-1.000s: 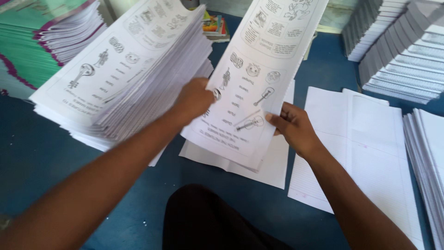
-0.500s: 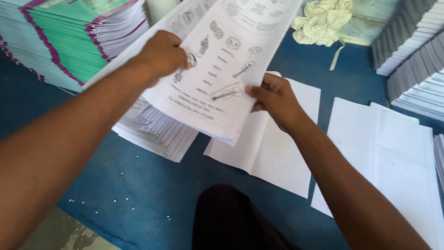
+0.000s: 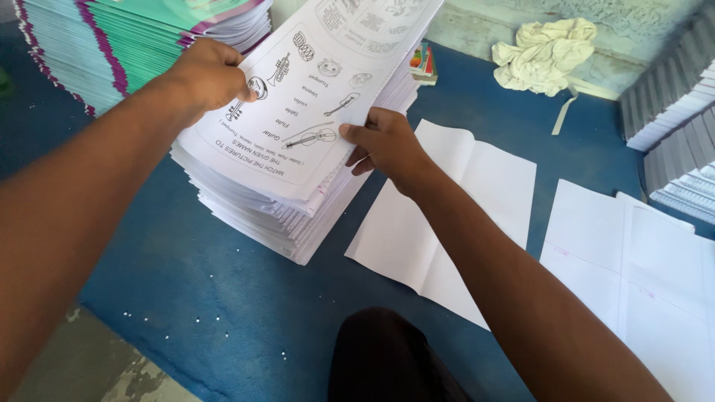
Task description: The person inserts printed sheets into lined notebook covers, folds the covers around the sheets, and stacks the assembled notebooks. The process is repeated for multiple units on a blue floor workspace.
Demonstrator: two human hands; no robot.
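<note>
Upper centre of the frame, both hands are working a printed worksheet sheet [image 3: 298, 112] lying on top of a tall paper stack [image 3: 283, 216]. Left hand [image 3: 205, 74] is gripping the sheet's left edge, fingers curled and pinching it, thumb over the print. Right hand [image 3: 383, 145] is holding the sheet's lower right edge, thumb on top, fingers tucked beneath. The sheet's long axis is running from lower left up to the upper right, its near short edge facing the person. Blue floor covering [image 3: 208, 298] is lying open below the stack. Just beside it on the right, a blank folded sheet [image 3: 447, 216] is lying flat; more white sheets [image 3: 640, 275] are sitting farther right. Green-edged book stacks [image 3: 112, 37] are crowding the upper left.
</note>
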